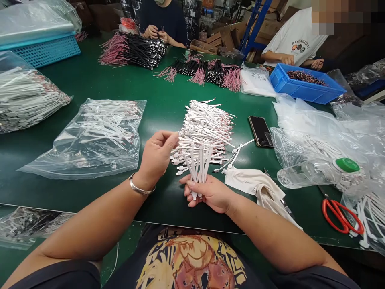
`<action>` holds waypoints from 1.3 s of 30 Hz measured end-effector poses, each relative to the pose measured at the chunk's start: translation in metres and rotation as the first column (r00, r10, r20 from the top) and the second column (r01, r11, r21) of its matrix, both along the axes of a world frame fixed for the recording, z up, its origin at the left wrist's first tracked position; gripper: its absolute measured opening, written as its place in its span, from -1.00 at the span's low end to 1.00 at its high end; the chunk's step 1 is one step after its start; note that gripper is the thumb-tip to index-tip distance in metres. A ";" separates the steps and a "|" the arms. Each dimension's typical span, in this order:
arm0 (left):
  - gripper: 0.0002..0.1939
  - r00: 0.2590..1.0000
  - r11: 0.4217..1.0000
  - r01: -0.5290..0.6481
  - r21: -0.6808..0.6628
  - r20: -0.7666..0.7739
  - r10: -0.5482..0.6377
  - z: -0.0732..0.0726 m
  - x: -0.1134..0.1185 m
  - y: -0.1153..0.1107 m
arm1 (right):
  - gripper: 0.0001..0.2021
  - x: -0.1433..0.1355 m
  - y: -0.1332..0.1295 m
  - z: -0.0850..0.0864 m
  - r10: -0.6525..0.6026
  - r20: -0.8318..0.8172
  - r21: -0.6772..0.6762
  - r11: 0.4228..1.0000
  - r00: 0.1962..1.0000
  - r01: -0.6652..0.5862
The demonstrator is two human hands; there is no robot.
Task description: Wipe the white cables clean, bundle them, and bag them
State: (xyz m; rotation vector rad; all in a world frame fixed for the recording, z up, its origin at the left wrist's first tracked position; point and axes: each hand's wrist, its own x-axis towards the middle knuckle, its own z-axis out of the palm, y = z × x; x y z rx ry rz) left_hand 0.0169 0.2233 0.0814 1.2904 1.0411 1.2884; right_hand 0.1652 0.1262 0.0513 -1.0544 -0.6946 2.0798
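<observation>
My right hand [210, 192] is closed around a small fanned bunch of short white cables [199, 162], their connector ends poking out below the fingers. Thumb and fingers of my left hand [159, 154] are curled together at the left edge of a large pile of white cables [207, 120]. Whatever the left fingertips hold, if anything, is hidden. The pile lies on the green table, with pinkish wire ends showing on its right side. A few loose white cables [236, 156] lie just right of the bunch.
A clear bag of cables [105, 132] lies left. To the right are a phone [260, 131], beige cloth [258, 182], plastic bottle [313, 171] and red-handled scissors [341, 216]. Black-and-pink wire bundles [138, 50] and a blue bin [303, 86] stand farther back, near two people.
</observation>
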 end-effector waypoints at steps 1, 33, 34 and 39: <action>-0.80 0.996 0.999 -0.016 -0.036 0.084 0.019 0.000 0.001 0.001 | -0.62 0.000 0.000 0.001 -0.011 -0.003 0.004 1.000 1.000 0.011; -0.43 0.721 0.565 0.687 -0.456 0.334 -0.606 -0.002 0.009 -0.029 | -0.58 0.004 0.004 -0.006 0.047 -0.038 0.028 0.999 0.998 -0.046; -0.44 0.720 0.567 0.689 -0.450 0.338 -0.606 -0.003 0.009 -0.029 | -0.58 0.005 0.004 -0.006 0.049 -0.039 0.029 0.998 0.998 -0.048; -0.52 0.712 0.589 0.698 -0.407 0.307 -0.631 -0.008 0.008 -0.027 | -0.58 0.004 0.004 -0.008 0.047 -0.043 0.033 0.998 0.998 -0.045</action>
